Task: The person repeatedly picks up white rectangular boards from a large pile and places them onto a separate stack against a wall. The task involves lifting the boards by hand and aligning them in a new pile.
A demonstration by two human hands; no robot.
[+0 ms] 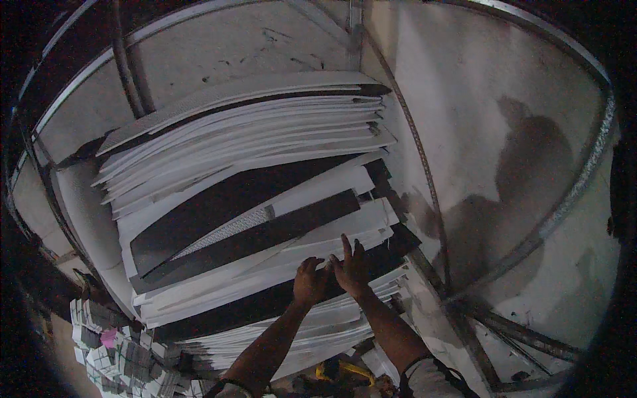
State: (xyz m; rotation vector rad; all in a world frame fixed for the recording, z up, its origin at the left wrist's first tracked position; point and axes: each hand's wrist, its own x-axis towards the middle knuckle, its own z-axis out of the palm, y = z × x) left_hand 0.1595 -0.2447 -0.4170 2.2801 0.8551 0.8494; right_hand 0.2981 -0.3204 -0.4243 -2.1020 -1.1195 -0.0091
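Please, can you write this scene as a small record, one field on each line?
Stack: white and dark sheets, piled unevenly
Left hand: over the stack, fingers bent; grip unclear
Right hand: close beside the left, some fingers raised; grip unclear
Bundles: pale, lower left, with a pink piece
Wall: at right, bearing a shadow
Light: dim

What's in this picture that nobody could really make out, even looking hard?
All in the head view:
- Whether the left hand or right hand pinches anything: fingertips too small and dim.
- Part of the lower sheets: hidden behind the left forearm.
- The white bundles' full extent: cut off by the lower edge.
- What the pink piece is: too small, blurred.
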